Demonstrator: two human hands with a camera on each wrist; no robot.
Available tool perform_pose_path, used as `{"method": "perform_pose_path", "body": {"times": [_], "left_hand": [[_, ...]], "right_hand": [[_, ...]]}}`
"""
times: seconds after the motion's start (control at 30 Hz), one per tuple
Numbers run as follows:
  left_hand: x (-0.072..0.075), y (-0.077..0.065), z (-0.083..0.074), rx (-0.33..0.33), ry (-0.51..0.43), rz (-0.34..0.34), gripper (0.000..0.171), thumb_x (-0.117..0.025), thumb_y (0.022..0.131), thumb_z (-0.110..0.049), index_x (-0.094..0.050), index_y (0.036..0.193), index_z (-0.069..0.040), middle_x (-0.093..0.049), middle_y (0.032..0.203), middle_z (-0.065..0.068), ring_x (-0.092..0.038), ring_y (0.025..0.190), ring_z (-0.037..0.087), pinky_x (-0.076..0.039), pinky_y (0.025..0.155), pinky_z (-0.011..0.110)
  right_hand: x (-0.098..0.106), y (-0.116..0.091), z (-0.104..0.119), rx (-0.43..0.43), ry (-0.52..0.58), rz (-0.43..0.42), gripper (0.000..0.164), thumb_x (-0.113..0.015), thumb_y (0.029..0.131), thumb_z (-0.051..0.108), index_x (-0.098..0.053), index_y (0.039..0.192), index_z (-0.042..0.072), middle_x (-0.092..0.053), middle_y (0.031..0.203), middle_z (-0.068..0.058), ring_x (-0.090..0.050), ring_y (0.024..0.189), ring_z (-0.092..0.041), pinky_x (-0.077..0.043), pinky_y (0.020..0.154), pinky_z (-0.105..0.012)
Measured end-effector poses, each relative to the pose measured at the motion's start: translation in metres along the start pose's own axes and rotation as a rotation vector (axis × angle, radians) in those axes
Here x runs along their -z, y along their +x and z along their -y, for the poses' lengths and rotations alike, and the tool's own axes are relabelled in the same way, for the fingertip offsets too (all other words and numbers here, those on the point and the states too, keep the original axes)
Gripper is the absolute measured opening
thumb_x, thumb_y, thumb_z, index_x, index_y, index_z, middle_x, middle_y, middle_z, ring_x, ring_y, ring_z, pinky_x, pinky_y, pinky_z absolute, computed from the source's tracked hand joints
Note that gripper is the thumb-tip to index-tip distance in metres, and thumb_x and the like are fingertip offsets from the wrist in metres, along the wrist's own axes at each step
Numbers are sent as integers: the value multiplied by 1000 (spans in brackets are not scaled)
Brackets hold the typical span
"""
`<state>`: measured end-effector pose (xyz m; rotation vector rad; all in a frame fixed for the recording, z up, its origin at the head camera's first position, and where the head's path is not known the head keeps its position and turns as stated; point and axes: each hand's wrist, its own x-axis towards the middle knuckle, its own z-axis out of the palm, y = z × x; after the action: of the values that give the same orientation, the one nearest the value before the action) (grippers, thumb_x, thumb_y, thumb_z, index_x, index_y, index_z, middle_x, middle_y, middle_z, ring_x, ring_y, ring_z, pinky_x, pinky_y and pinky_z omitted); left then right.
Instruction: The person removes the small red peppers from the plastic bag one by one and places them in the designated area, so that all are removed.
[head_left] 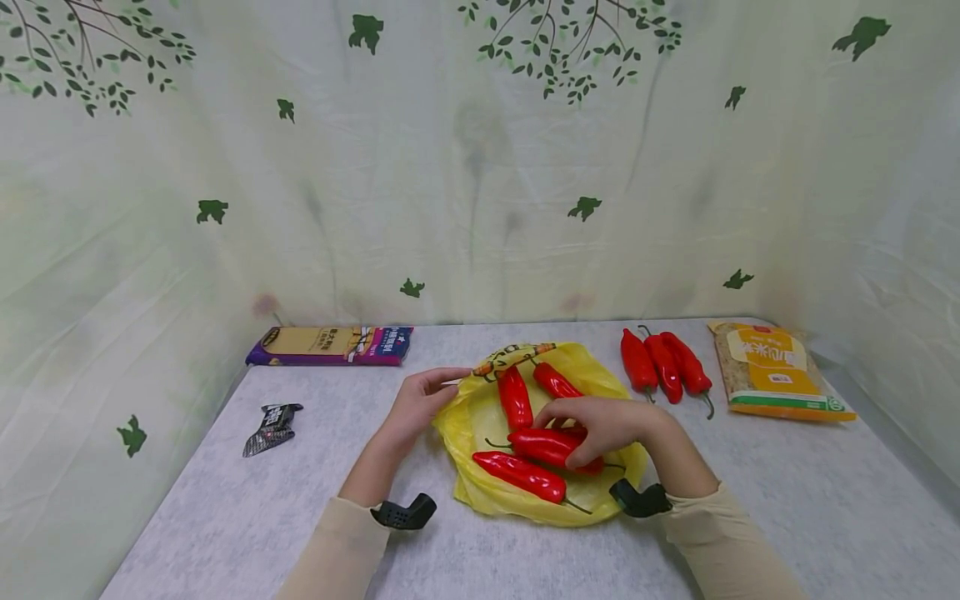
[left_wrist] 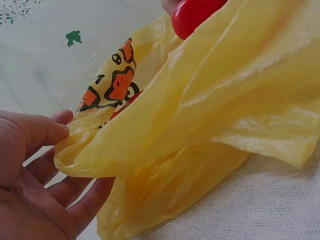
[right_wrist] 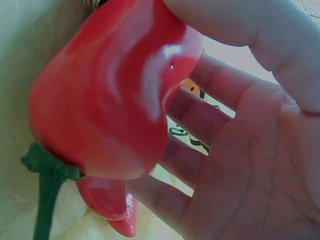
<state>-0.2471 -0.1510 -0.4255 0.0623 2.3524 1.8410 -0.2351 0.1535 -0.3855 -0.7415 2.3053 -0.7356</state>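
Note:
A yellow plastic bag (head_left: 480,493) with a printed cartoon face lies spread open on the table, several red chili peppers on it. My left hand (head_left: 422,406) pinches the bag's left edge between thumb and fingers, as the left wrist view shows. Over the bag, my right hand (head_left: 609,429) grips a red chili pepper (right_wrist: 105,100) with a green stem, thumb on one side and fingers on the other. Nearest me lies another chili pepper (head_left: 521,477). Farther back are a third chili pepper (head_left: 514,398) and one partly hidden by the right hand (head_left: 557,380).
Three more red chili peppers (head_left: 663,367) lie right of the bag, beside a yellow-orange grain packet (head_left: 776,371). At the back left is a purple and tan packet (head_left: 330,346). A small black wrapper (head_left: 272,429) lies on the left. Curtains (head_left: 480,208) border the table.

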Motion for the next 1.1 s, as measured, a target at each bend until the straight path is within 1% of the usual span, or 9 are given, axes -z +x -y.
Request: {"method": "perform_pose_path", "body": {"times": [0.17, 0.37, 0.6, 0.73, 0.83, 1.0, 1.1], "left_hand": [[0, 1, 1, 4, 1, -1, 30, -57, 100, -13, -70, 126, -21, -61, 140, 1, -60, 122, 20, -53, 104, 35], [0, 1, 2, -2, -5, 1, 30, -57, 100, -13, -70, 126, -20, -61, 140, 1, -60, 122, 20, -53, 104, 34], [1, 1, 1, -8, -10, 0, 30, -58, 100, -12, -70, 126, -20, -61, 140, 2, -60, 121, 20, -53, 103, 34], [1, 1, 1, -10, -11, 0, 30, -57, 100, -12, -70, 126, -19, -61, 140, 2, -60, 120, 20, -54, 102, 33], [0, 1, 1, -11, -9, 2, 30, -57, 100, -12, -70, 126, -19, -61, 140, 2, -60, 121, 20, -54, 102, 33], [1, 1, 1, -12, -6, 1, 30, -57, 100, -12, -70, 126, -20, -61, 140, 1, -59, 122, 20, -53, 103, 34], [1, 1, 2, -13, -5, 1, 30, -57, 100, -12, -70, 126, -20, -61, 140, 1, -60, 122, 20, -53, 103, 34]], "right_hand": [[1, 1, -1, -3, -5, -8, 52, -82, 78, 17, -59, 122, 33, -60, 121, 7, -54, 113, -16, -55, 94, -39], [1, 1, 0, 27, 17, -23, 52, -80, 79, 14, -58, 123, 30, -60, 123, 5, -53, 114, -19, -56, 91, -38], [2, 3, -1, 33, 28, -57, 48, -80, 79, 11, -59, 119, 28, -61, 122, 4, -54, 114, -20, -58, 89, -38], [2, 3, -3, 76, 11, -82, 46, -78, 81, 12, -59, 120, 29, -61, 122, 4, -53, 114, -20, -57, 91, -38], [3, 2, -4, 100, 2, -103, 46, -77, 84, 14, -59, 124, 30, -60, 125, 4, -52, 116, -21, -56, 92, -39], [5, 1, -4, 65, 10, -135, 50, -78, 84, 18, -60, 128, 34, -60, 130, 3, -51, 120, -22, -57, 92, -41], [6, 0, -4, 67, 10, -156, 50, -78, 84, 19, -61, 130, 33, -61, 132, 2, -52, 121, -23, -58, 92, -42]]}}
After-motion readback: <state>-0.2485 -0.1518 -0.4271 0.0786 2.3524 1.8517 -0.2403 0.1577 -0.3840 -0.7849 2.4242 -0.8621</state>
